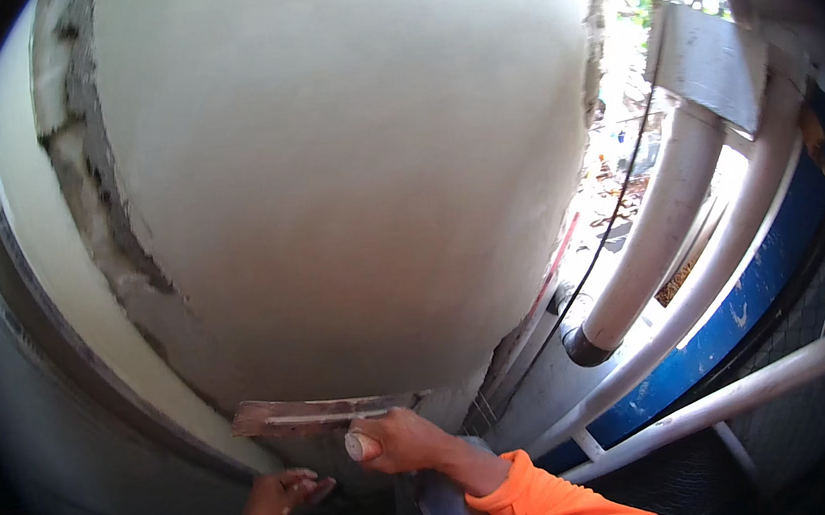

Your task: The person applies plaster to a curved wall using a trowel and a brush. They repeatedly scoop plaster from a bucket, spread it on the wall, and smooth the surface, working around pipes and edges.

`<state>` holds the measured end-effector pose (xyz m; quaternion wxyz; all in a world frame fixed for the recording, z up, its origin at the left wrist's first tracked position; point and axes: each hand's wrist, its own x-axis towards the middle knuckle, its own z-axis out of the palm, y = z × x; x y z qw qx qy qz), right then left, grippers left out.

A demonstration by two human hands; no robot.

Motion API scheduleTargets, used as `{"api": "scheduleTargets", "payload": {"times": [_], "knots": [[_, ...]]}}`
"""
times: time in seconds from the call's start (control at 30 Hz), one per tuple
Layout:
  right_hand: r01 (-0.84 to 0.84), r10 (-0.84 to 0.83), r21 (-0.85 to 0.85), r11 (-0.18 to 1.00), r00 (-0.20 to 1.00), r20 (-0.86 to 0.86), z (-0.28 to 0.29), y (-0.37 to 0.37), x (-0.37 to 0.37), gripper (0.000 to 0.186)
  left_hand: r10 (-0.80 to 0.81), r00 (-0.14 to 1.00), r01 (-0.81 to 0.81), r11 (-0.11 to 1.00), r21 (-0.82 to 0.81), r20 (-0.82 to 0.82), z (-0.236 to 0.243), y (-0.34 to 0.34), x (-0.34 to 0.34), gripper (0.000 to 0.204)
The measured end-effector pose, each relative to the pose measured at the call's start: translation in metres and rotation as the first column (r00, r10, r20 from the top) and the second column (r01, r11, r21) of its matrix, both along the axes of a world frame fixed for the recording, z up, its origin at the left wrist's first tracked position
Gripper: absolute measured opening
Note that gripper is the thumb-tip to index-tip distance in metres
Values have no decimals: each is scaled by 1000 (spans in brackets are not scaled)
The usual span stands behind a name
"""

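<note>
My right hand, below an orange sleeve, is closed around the pale handle of a plastering trowel. Its long flat blade lies level against the lower part of a smooth plastered wall, and a whitish smear runs along it. Lower and to the left, my left hand hangs near my knee with its fingers loosely bent and apart. I see no tool in it, and pale specks mark its fingertips.
A rough, unplastered strip borders the wall on the left, beside a cream panel. At the right stand thick pale pipes, a dark cable, a white rail and a blue curved surface.
</note>
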<state>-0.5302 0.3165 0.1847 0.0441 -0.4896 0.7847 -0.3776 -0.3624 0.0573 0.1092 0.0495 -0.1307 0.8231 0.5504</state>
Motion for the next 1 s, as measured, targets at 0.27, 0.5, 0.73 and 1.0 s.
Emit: {"api": "scheduleTargets", "payload": {"times": [0.27, 0.5, 0.73, 1.0], "knots": [[-65, 65, 80, 995, 998, 9, 0, -2, 2, 28, -29, 999, 26, 997, 68, 44, -6, -5, -4, 24], [-114, 114, 220, 969, 993, 13, -1, -6, 1, 24, 6, 996, -63, 781, 622, 94, -67, -16, -10, 34], [-108, 111, 191, 976, 994, -2, -2, -10, -2, 24, 42, 999, -44, 810, 585, 17, -58, -9, -8, 34], [-32, 27, 254, 967, 999, 23, 3, -17, -2, 23, -112, 994, 112, 993, -42, -4, -30, -19, -1, 34]]}}
